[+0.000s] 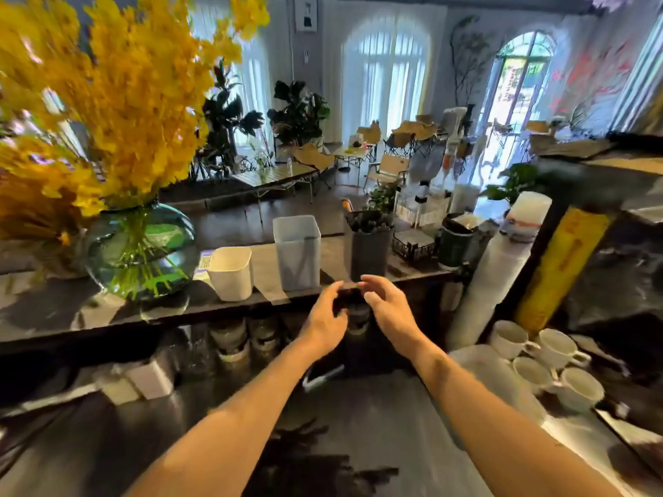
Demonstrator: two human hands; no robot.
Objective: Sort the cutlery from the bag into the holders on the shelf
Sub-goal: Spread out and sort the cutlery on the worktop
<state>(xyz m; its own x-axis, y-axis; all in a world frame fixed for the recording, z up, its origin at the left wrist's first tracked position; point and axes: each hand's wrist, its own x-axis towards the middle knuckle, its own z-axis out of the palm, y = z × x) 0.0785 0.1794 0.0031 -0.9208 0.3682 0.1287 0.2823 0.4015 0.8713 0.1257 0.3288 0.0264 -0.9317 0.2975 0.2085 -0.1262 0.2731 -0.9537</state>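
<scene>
Here, left hand (328, 317) and right hand (387, 306) were held close together at the front edge of the shelf (107, 317), fingers curled toward each other, any grip undeterminable through blur; behind stood a white holder (229, 272), a translucent holder (297, 251) and a dark grey holder (367, 252) containing dark cutlery (369, 222).

The round vase (141, 252) is glossy green glass. The white tub (229, 272) looks like matt plastic, the tall holder (297, 251) frosted, see-through plastic. The dark shelf (71, 310) is smooth with a dull sheen; the white cups (509, 338) look glazed.
</scene>
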